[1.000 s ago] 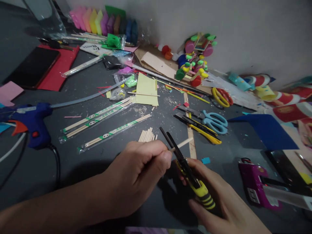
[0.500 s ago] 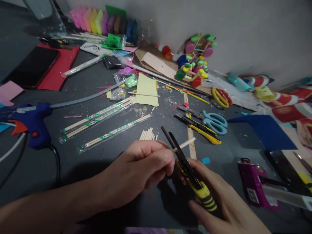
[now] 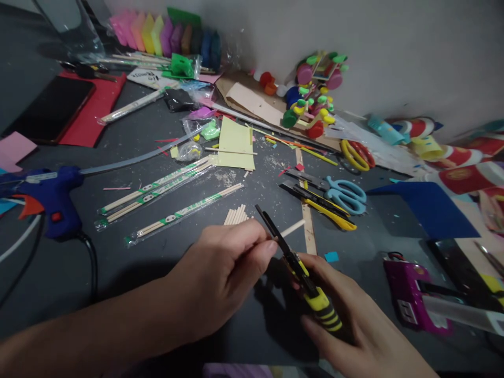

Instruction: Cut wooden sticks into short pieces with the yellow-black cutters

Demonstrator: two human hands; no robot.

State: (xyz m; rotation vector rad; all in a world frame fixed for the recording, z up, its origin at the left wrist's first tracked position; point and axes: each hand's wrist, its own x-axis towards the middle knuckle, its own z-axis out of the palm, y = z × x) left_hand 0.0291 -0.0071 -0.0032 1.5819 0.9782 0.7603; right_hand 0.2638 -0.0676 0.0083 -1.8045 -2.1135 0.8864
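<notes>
Shears (image 3: 295, 265) with black blades and a yellow-and-black grip lie in my right hand (image 3: 346, 310), its fingers wrapped around the grip. Their blades stand slightly apart. A thin pale wooden stick (image 3: 293, 228) pokes out to the right of the blades, and its other end runs into the closed fingers of my left hand (image 3: 236, 273). Part of the stick is hidden by blades and fingertips. Just beyond my left hand, several short cut sticks (image 3: 236, 215) lie together on the dark table (image 3: 177, 268).
Wrapped chopsticks (image 3: 189, 210) lie to the left, near a blue glue gun (image 3: 63, 202). Blue-handled scissors (image 3: 346, 194) and a yellow-handled cutting tool (image 3: 331, 212) lie beyond my right hand. A purple device (image 3: 413, 294) sits at right. Small toy cars (image 3: 311, 105) stand by the wall.
Both hands have shifted slightly left, with the shears and stick. The shears' blades look closer together, and the stick's protruding end has moved left.
</notes>
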